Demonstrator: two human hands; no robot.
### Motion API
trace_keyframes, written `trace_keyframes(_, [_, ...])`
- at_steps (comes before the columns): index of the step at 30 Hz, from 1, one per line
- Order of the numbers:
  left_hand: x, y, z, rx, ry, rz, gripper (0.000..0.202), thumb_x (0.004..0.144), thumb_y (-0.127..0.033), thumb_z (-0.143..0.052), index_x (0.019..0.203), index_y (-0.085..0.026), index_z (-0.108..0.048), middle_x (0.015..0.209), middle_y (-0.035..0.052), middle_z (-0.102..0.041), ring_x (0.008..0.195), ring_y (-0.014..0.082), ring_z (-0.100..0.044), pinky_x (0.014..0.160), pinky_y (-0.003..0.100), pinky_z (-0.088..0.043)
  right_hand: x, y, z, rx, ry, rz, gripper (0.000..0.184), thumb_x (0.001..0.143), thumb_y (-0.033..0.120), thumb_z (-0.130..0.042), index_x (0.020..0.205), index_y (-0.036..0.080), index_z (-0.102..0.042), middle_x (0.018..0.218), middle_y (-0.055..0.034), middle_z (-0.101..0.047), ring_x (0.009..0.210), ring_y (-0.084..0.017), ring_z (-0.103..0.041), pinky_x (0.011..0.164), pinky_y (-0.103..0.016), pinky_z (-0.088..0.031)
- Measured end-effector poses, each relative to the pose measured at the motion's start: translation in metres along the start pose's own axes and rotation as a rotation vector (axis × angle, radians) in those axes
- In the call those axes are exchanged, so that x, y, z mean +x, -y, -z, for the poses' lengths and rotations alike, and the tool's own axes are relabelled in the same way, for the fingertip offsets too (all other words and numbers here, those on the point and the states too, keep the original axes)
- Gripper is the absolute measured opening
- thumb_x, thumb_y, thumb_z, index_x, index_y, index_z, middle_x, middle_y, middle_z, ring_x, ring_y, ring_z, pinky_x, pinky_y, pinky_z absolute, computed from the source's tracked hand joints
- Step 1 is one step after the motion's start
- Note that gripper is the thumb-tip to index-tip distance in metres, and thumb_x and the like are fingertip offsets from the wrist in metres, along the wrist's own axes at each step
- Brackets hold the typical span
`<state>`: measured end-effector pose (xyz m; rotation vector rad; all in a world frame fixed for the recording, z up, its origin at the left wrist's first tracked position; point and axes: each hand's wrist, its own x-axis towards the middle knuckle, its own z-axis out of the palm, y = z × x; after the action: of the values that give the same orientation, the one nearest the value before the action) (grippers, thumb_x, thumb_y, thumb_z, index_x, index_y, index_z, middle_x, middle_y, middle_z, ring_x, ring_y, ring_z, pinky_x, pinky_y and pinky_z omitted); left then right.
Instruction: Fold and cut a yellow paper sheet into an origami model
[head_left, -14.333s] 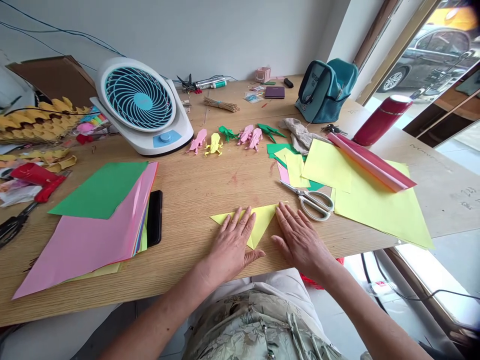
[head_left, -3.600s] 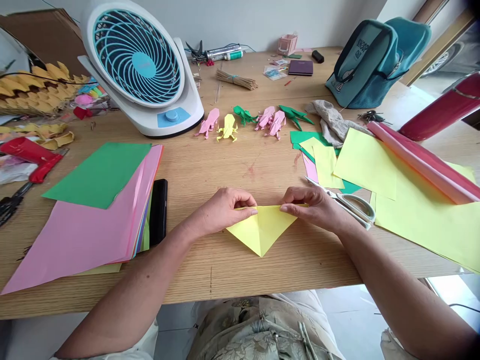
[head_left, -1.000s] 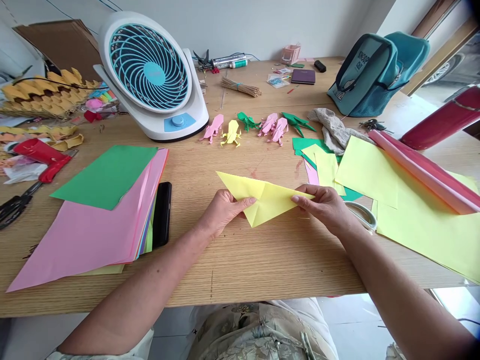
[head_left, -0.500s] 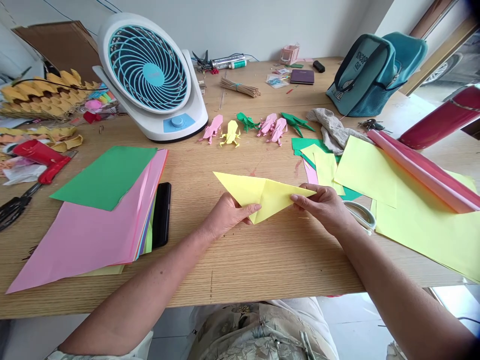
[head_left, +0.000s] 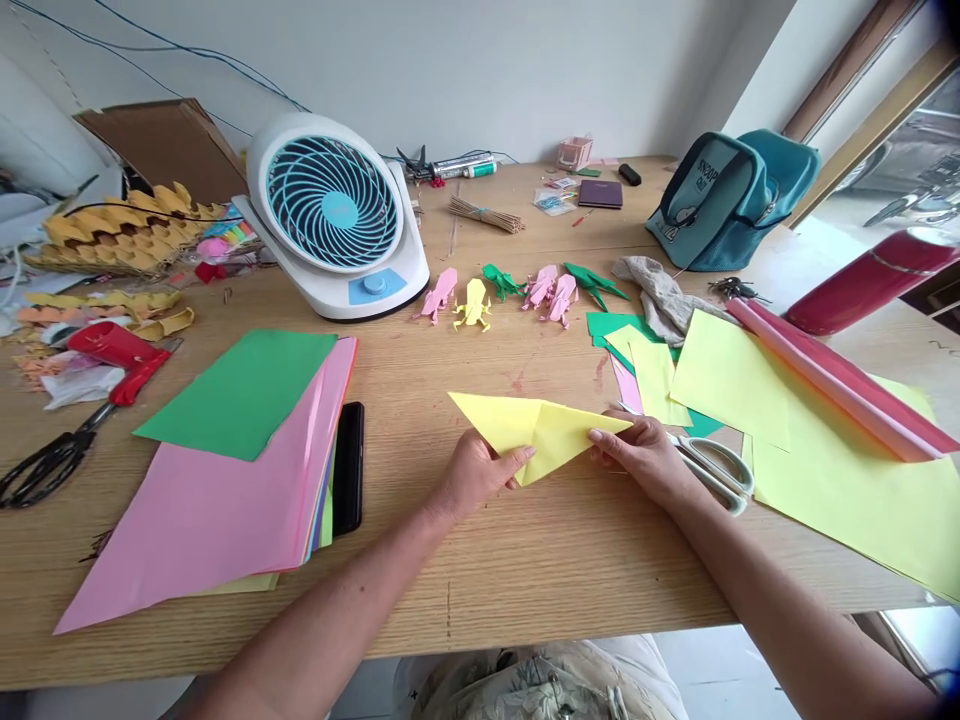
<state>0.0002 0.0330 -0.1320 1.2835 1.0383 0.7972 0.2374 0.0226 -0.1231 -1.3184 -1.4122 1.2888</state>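
A sheet of yellow paper [head_left: 540,432], folded into a wide triangle with its tip toward me, is held just above the wooden table. My left hand [head_left: 480,468] pinches its lower left side, thumb on top near the bottom tip. At the right corner, my right hand [head_left: 646,452] grips the paper between thumb and fingers. The fingers under the paper are partly hidden. White-handled scissors [head_left: 716,470] lie beside my right hand. Beyond the paper stand several folded paper frogs, among them a yellow frog [head_left: 473,304] and a pink frog [head_left: 439,295].
Left lies a stack of coloured paper [head_left: 225,500] beside a black phone [head_left: 349,468]. A fan [head_left: 334,215] stands behind it. Black-handled scissors [head_left: 52,465] lie far left. Yellow sheets [head_left: 847,500], a pink roll [head_left: 840,385], a red flask [head_left: 862,290] and a teal bag [head_left: 727,205] occupy the right.
The camera view has tilted up and shifted left, so everything sits lower and farther right at the bottom left. Both hands keep their hold on the yellow paper, whose shape looks nearly the same.
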Motion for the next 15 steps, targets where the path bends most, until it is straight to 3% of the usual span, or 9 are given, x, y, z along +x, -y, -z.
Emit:
trace_keyframes(2, [-0.002,-0.001,0.0,0.052,0.023,-0.011,0.025,0.08,-0.036,-0.069,0.095,-0.015,-0.071,0.086,0.0053,-0.073,0.058,0.0148,-0.064,0.049,0.025,-0.054,0.001,-0.002,0.001,0.006,-0.021,0.015,0.037,0.073,0.053,-0.076,0.063,0.02,-0.063,0.061,0.001,-0.057,0.052,-0.011,-0.048,0.049,-0.025,-0.038])
trace_keyframes(4, [-0.005,-0.004,0.0,0.101,0.04,-0.085,0.026,0.081,-0.032,-0.069,0.102,-0.018,-0.071,0.101,0.0067,-0.075,0.082,0.0202,-0.071,0.069,0.03,-0.06,0.001,-0.007,0.002,0.028,-0.028,0.016,0.036,0.074,0.051,-0.077,0.064,0.02,-0.063,0.06,0.0016,-0.057,0.052,-0.011,-0.048,0.049,-0.025,-0.038])
trace_keyframes(6, [-0.006,-0.006,-0.001,0.136,0.064,-0.175,0.033,0.081,-0.028,-0.07,0.113,-0.019,-0.07,0.116,0.0072,-0.072,0.106,0.0231,-0.067,0.094,0.034,-0.055,-0.001,-0.014,0.005,0.035,-0.054,0.002,0.036,0.075,0.052,-0.076,0.064,0.02,-0.063,0.059,0.0014,-0.057,0.053,-0.012,-0.048,0.05,-0.026,-0.038])
trace_keyframes(7, [-0.007,-0.006,-0.002,0.148,0.082,-0.192,0.037,0.081,-0.028,-0.069,0.118,-0.02,-0.068,0.121,0.0068,-0.07,0.111,0.0231,-0.066,0.099,0.035,-0.053,-0.002,-0.018,0.006,0.035,-0.077,-0.007,0.038,0.076,0.053,-0.074,0.063,0.02,-0.062,0.058,0.0013,-0.056,0.052,-0.012,-0.047,0.05,-0.026,-0.038])
trace_keyframes(10, [-0.006,-0.004,-0.003,0.179,0.148,-0.232,0.042,0.083,-0.027,-0.067,0.125,-0.024,-0.065,0.127,0.005,-0.068,0.116,0.0223,-0.064,0.103,0.034,-0.051,-0.006,-0.024,0.006,0.048,-0.152,-0.048,0.041,0.079,0.055,-0.071,0.063,0.019,-0.062,0.057,-0.0002,-0.057,0.052,-0.012,-0.046,0.049,-0.026,-0.037])
trace_keyframes(15, [-0.004,0.005,-0.005,0.248,0.091,-0.26,0.05,0.079,-0.028,-0.071,0.129,-0.022,-0.063,0.126,0.0075,-0.068,0.117,0.0259,-0.063,0.106,0.037,-0.049,-0.007,-0.02,-0.002,0.03,-0.32,-0.1,0.045,0.07,0.061,-0.075,0.061,0.019,-0.064,0.055,-0.0024,-0.059,0.051,-0.014,-0.048,0.049,-0.028,-0.04])
